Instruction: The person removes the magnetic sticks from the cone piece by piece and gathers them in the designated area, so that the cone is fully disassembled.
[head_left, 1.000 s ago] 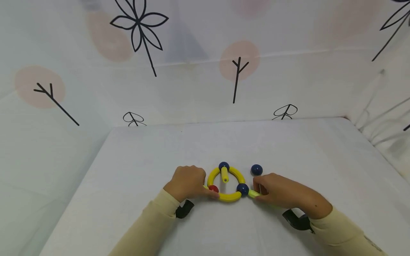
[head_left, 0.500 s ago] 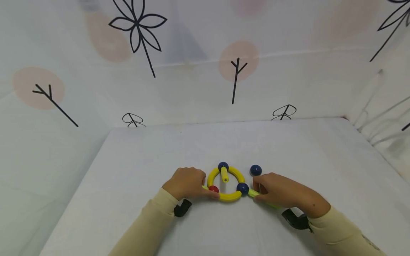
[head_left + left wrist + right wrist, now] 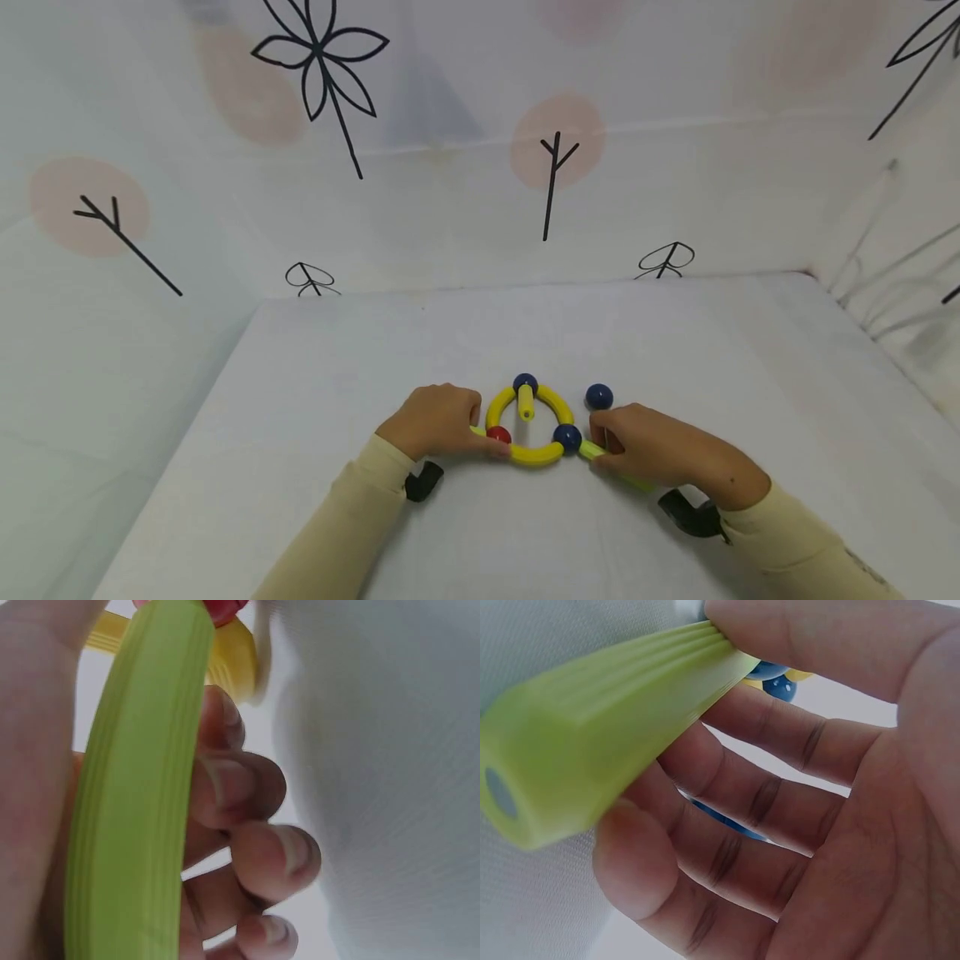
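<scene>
In the head view, yellow curved sticks (image 3: 537, 456) form a ring, joined by a red ball (image 3: 498, 435) at the left, a blue ball (image 3: 567, 437) at the right and another blue ball (image 3: 525, 383) at the back. A short straight yellow stick (image 3: 526, 403) juts from that back ball. My left hand (image 3: 437, 423) grips a light green stick (image 3: 139, 780) whose end meets the red ball; its thumb lies near that ball. With thumb and fingers, my right hand (image 3: 656, 443) pinches a second light green stick (image 3: 607, 727), which reaches the right blue ball.
A loose blue ball (image 3: 599, 397) lies just beyond my right hand's fingers. White cloth (image 3: 337, 350) covers the table. Behind it hangs a pale patterned sheet (image 3: 450, 200), and another side of sheet rises at the left.
The ring and my left hand have shifted very slightly away from me. My right hand keeps its pinch on its green stick, nearly still.
</scene>
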Motion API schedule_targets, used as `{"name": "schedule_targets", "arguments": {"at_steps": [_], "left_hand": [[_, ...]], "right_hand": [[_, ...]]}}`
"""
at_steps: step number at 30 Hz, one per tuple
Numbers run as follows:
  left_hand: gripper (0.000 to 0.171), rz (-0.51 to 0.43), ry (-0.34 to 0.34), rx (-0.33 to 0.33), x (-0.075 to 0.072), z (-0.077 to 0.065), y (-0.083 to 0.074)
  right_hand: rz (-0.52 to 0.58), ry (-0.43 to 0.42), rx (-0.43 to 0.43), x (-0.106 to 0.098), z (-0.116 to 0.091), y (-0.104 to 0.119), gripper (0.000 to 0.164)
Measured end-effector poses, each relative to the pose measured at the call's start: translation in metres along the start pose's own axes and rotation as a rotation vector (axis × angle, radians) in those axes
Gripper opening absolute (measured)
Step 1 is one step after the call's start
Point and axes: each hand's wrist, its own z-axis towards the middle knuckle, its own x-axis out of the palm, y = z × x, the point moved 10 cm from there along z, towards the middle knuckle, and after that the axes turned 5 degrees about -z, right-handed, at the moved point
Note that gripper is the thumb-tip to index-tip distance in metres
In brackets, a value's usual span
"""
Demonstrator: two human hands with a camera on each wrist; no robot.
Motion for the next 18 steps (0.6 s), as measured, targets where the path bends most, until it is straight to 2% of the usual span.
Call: {"name": "schedule_targets", "arguments": {"at_steps": [7,18], "left_hand": [[0.057,-0.117,0.035,0.036,0.0054,0.0019,0.0018],[0.056,-0.138,0.026,0.060,0.0047,0.0039,0.0021]], "right_hand": [[0.017,-0.001,-0.015,-0.0008,-0.0012,0.0001,0.020],[0.022,0.004,-0.004,-0.0024,-0.0010,-0.0004,0.021]]}}
